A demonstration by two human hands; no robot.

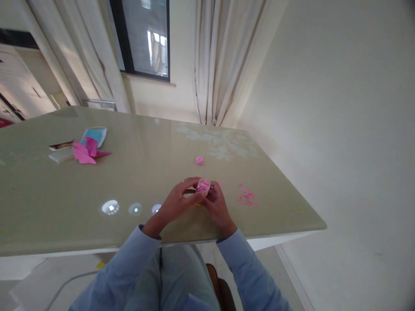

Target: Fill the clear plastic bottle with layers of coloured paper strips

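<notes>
Between my two hands, just above the table, is a small clear container (203, 185) with pink pieces inside. My left hand (181, 198) grips it from the left, thumb in front and fingers behind. My right hand (218, 204) closes on its right side, with the fingertips partly hidden. Beyond the hands a round pink cap (199, 160) lies on the table. To the right is a loose scatter of small pink pieces (247, 195). Something small and yellow (198, 205) shows under my hands, too covered to name.
The glossy table (145, 164) ends at a wall on the right. At the left lie a crumpled pink sheet (87, 151), a blue face mask (99, 135) and a clear flat packet (61, 155). Small yellow bits (298, 210) lie near the right corner.
</notes>
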